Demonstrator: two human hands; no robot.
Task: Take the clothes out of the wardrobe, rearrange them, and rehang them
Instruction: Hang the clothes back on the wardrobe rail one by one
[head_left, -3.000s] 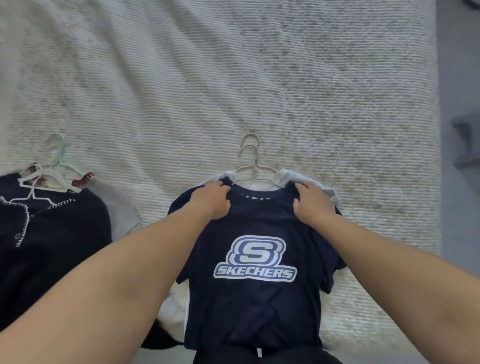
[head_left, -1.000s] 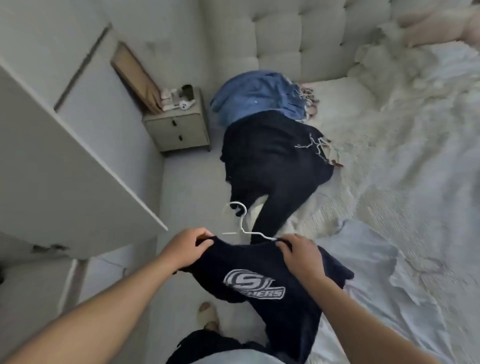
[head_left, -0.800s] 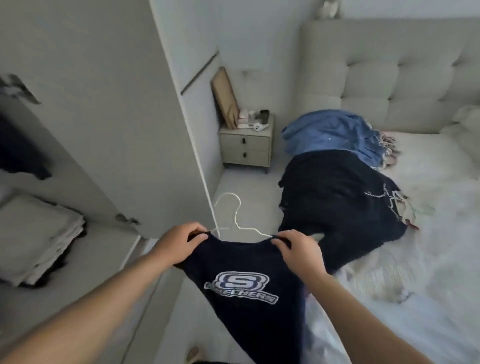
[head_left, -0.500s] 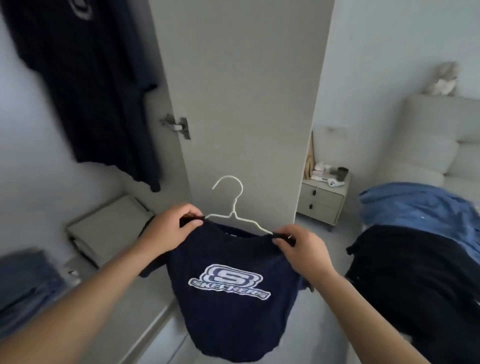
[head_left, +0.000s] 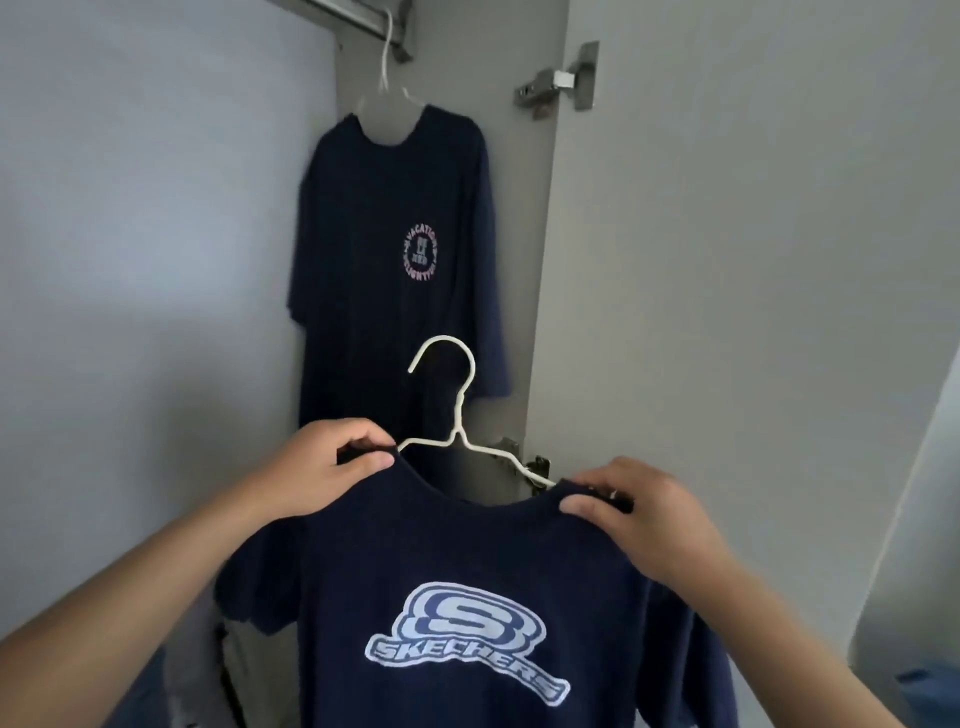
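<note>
Skechers T-shirt (head_left: 467, 597) on its white hanger (head_left: 457, 431) is held up below and in front of a navy T-shirt (head_left: 395, 249) hanging from the wardrobe rail (head_left: 358, 13). Left hand (head_left: 332, 467) and right hand (head_left: 639, 509) each pinch a shoulder over the hanger's ends.

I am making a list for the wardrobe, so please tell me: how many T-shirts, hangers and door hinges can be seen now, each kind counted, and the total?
Navy T-shirts: 2, the Skechers T-shirt held by the left hand and right hand, and the Vacation T-shirt on the rail.
White hangers: 2, the held hanger and the hung hanger.
Metal hinges: 2, upper hinge and lower hinge.
Total: 6
</note>
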